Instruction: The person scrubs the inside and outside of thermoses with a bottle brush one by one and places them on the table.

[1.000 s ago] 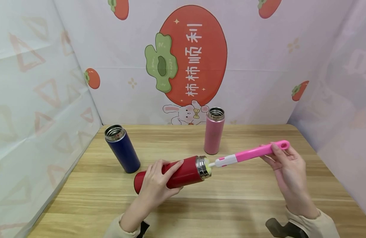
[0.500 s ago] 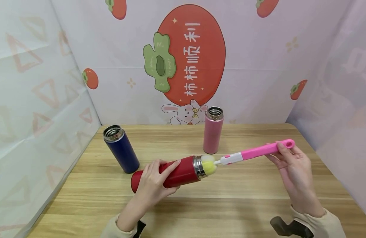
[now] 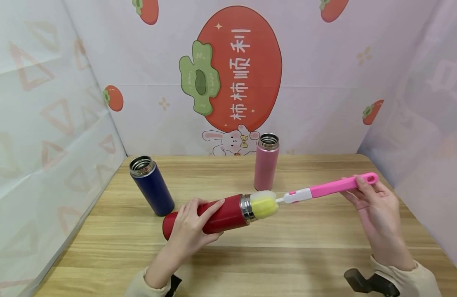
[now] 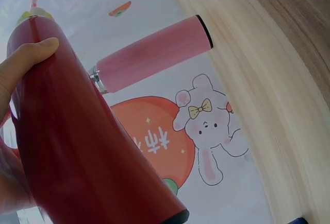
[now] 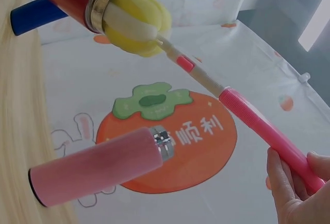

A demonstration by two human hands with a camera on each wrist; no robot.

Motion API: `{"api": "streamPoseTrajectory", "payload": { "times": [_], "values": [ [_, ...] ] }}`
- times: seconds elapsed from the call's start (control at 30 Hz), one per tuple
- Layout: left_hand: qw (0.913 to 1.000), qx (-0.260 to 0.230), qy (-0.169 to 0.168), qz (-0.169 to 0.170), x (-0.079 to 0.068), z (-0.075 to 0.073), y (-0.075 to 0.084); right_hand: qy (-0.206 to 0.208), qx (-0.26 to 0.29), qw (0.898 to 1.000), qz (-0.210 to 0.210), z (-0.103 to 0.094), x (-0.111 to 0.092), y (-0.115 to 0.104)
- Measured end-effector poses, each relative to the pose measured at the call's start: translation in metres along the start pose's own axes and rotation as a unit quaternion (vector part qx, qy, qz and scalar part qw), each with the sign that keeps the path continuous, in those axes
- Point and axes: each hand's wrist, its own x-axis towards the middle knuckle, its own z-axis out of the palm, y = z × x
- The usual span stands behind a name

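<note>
My left hand (image 3: 191,229) grips a red thermos bottle (image 3: 228,214), tilted with its steel mouth toward the right. At that mouth sits the yellow and white sponge head (image 5: 136,23) of a bottle brush (image 3: 332,187); most of the sponge shows outside the rim. My right hand (image 3: 380,210) pinches the brush's pink handle near its looped end, between thumb and fingers. In the left wrist view, the left thumb lies along the red bottle (image 4: 77,131). Whether the sponge's tip is still inside the neck is hidden.
A dark blue bottle (image 3: 154,189) without a lid stands at the left of the wooden table (image 3: 288,264). Toward the back stands a lidless pink bottle (image 3: 266,169). Printed cloth (image 3: 317,119) hangs behind and along both sides.
My right hand has moved right with the brush, drawing its sponge out through the red bottle's mouth. The left hand holds the bottle in nearly the same place.
</note>
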Motion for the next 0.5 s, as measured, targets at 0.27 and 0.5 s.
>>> {"api": "streamPoseTrajectory", "payload": {
  "times": [0.27,0.5],
  "values": [
    [1.0000,-0.004,0.002,0.000,0.001,-0.002,0.002,-0.005,0.013,1.000,-0.002,-0.002,0.001,-0.007],
    [0.9999,-0.006,0.007,0.008,0.001,-0.003,0.003,0.009,0.028,1.000,-0.005,-0.007,0.000,-0.014]
  ]
}}
